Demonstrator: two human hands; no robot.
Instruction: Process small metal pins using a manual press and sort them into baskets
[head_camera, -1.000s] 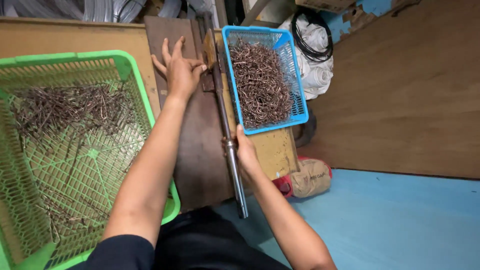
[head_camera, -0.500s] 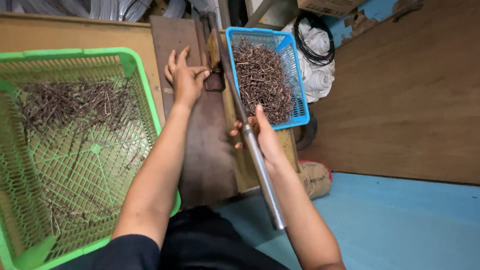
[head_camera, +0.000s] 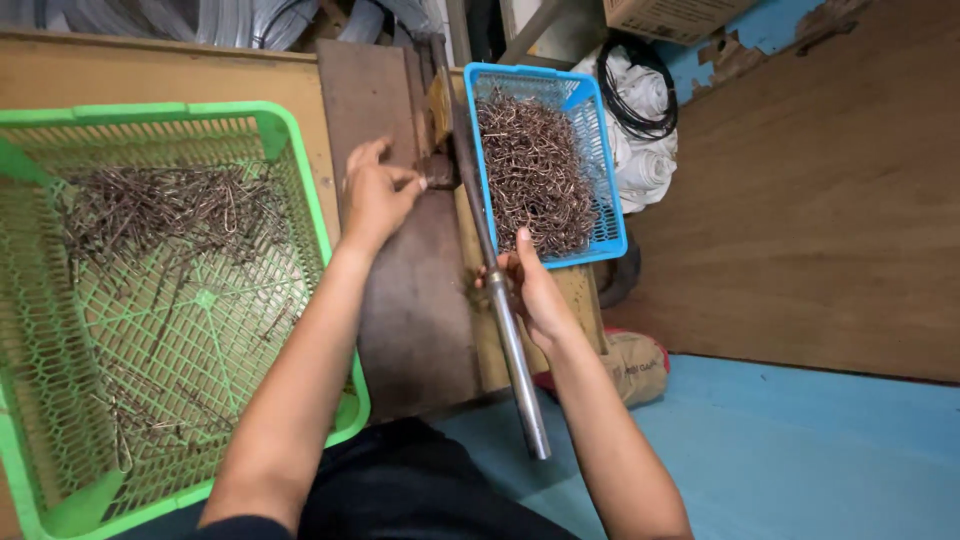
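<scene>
Closest to the camera, the right hand is wrapped around a long steel lever, fingers closed on the bar about halfway up, with the free end sticking out over the blue floor. A bit further up, the left hand sits on the dark plate, fingertips pinched narrow on something small right at the die where the lever pivots. Looks to me like the loading step: a piece being seated before the lever gets worked. The next move would call for the left fingers to get clear of the die first.

The green basket on the left holds a thin scatter of bent wire pieces; the blue basket beyond the lever is heaped with them.

Can't really make out what the left fingers hold, the hand covers it. The pivot itself is dark and murky too.
</scene>
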